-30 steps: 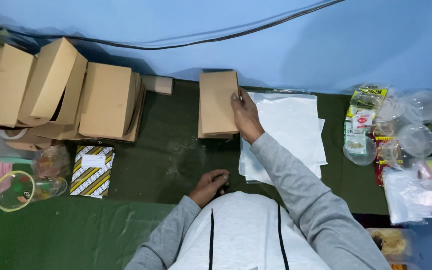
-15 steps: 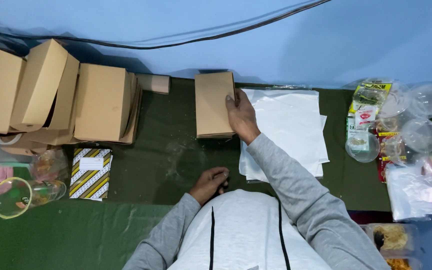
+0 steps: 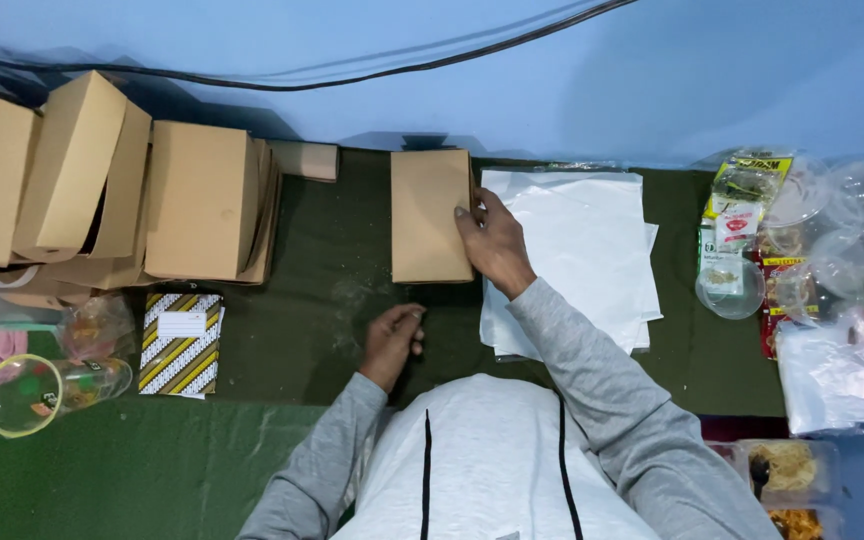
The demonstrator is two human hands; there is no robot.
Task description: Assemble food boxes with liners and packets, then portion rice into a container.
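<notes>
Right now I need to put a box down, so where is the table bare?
Bare green cloth lies between the stacked cardboard boxes and the flat brown box under the right hand. Crowded: the white paper sheets and clear plastic lids at right.

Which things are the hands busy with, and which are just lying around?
In use: flat brown cardboard box under right hand; left hand resting nearby; white paper sheets.
Lying about: stacked brown boxes, striped yellow-black packet, clear plastic cup.

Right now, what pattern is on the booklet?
Diagonal yellow, black and white stripes on the booklet, head view.
</notes>
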